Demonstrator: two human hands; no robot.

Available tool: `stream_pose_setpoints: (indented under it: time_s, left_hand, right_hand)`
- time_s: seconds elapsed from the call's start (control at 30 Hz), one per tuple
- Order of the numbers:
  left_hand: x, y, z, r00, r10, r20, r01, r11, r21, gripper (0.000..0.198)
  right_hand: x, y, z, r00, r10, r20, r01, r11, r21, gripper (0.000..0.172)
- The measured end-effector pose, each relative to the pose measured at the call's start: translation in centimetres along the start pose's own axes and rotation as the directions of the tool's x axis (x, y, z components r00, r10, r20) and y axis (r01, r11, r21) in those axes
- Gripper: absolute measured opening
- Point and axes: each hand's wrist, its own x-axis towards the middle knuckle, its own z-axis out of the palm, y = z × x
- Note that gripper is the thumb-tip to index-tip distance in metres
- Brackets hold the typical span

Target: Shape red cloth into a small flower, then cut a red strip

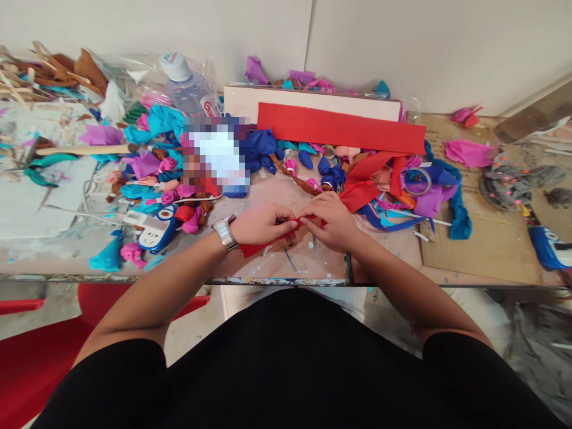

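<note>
A strip of red crepe paper (252, 248) is pinched between both my hands above the near part of the table. My left hand (268, 223), with a metal watch on its wrist, grips the strip between thumb and fingers. Close beside it, my right hand (329, 220) is closed on the other part of the strip, fingertips nearly touching the left thumb. The strip's free end hangs down to the left, under my left hand. Beyond the hands, a long folded red paper piece (339, 128) leans on a pale box (241, 102).
Crumpled blue, pink and purple paper pieces (154, 122) crowd the left and back. A water bottle (185, 86), green-handled pliers (49, 161) and a white power strip (154, 235) stand or lie leftward. To the right are a tape roll (417, 181) and cardboard (469, 238).
</note>
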Motion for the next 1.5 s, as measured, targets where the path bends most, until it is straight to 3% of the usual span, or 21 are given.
stream_pose_setpoints:
  time_s: [0.27,0.57,0.83,1.0,1.2,1.4,1.5]
  left_hand:
    - [0.0,-0.4,-0.2,0.999,-0.030,0.043,0.037,0.984,-0.175,0.031]
    - [0.2,-0.2,-1.0,0.979,-0.093,0.183,0.165,0.887,-0.431,0.023]
    - [0.0,0.0,-0.9,0.991,-0.088,0.096,0.115,0.937,-0.329,0.044]
    - [0.4,-0.5,-0.6,0.982,-0.125,0.140,0.179,0.856,-0.485,0.035]
    - [0.7,-1.0,-0.7,0.994,-0.100,0.033,0.105,0.943,-0.315,0.036]
    - [0.5,-0.6,-0.4,0.990,-0.139,0.039,0.142,0.894,-0.425,0.038]
    - [0.5,-0.6,-0.4,0.994,-0.107,0.014,0.105,0.925,-0.366,0.035]
  right_hand:
    - [-0.1,0.4,0.2,0.999,-0.043,-0.019,0.044,0.998,0.040,0.018]
    - [0.0,0.0,0.3,0.994,-0.090,-0.065,0.097,0.989,0.109,0.015]
    - [-0.1,0.3,0.0,0.981,-0.161,-0.104,0.170,0.982,0.084,0.010]
    - [-0.1,0.3,0.2,0.985,-0.141,-0.100,0.146,0.989,0.037,0.010]
    - [0.1,0.2,0.4,0.978,-0.144,-0.153,0.144,0.990,-0.015,0.007]
    - [0.2,0.1,0.3,0.965,-0.194,-0.179,0.188,0.981,-0.047,0.007]
    - [0.1,0.0,0.3,0.966,-0.188,-0.178,0.180,0.982,-0.056,0.007]
